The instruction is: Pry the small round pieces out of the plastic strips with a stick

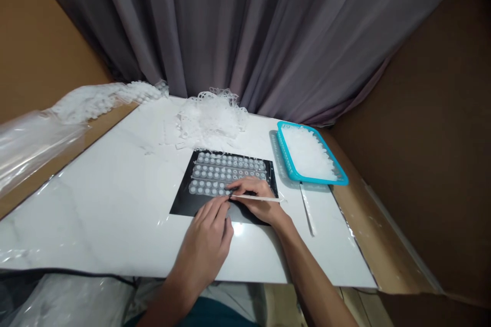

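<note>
Rows of round white pieces sit in clear strips [215,171] on a black mat [182,208]. At the lower right of those rows, several round spots look darker in the middle. My right hand [263,202] is closed round a thin white stick [261,197], its tip at the nearest strip. Part of that strip is hidden under this hand. My left hand [209,232] lies at the front of the mat, fingers stretched out and fingertips touching the nearest strip's edge beside the stick's tip. Whether anything tiny is between the fingertips cannot be seen.
A turquoise basket [343,181] of small white pieces stands at the right, a white stick-like tool [308,212] before it. Behind the mat lies a pile of lacy white sheets [213,117]. Clear plastic bags [38,138] line the left edge; a grey curtain [215,25] hangs behind.
</note>
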Demonstrator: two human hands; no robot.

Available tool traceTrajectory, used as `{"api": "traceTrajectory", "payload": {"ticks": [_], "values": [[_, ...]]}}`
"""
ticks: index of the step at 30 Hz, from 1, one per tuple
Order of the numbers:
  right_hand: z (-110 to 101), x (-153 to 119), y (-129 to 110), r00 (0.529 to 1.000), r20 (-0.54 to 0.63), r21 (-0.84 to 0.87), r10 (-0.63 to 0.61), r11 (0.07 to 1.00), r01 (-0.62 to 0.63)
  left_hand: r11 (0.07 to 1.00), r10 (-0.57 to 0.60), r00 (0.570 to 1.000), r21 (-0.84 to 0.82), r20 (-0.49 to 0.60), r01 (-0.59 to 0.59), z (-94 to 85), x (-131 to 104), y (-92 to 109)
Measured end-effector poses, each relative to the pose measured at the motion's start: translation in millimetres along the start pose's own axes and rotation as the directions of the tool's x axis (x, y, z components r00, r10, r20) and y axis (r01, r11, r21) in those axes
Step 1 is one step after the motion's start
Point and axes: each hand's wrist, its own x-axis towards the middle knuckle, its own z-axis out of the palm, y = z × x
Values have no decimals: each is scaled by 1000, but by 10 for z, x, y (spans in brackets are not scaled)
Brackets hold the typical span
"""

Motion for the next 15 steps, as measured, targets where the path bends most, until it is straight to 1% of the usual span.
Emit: {"api": "traceTrajectory", "payload": {"ticks": [5,9,12,15], "values": [[37,-21,25,1000,8,-98,-21,995,21,1000,-5,1000,-1,13,5,11,-8,2],[80,-28,45,997,20,-175,-76,981,79,1000,3,999,-9,34,-3,32,-27,6],[89,-26,54,995,29,-209,-94,973,98,1000,-12,999,-20,39,13,41,-35,7],[88,-26,60,989,51,-248,-137,958,146,999,-24,999,-40,36,26,25,-22,1]]}}
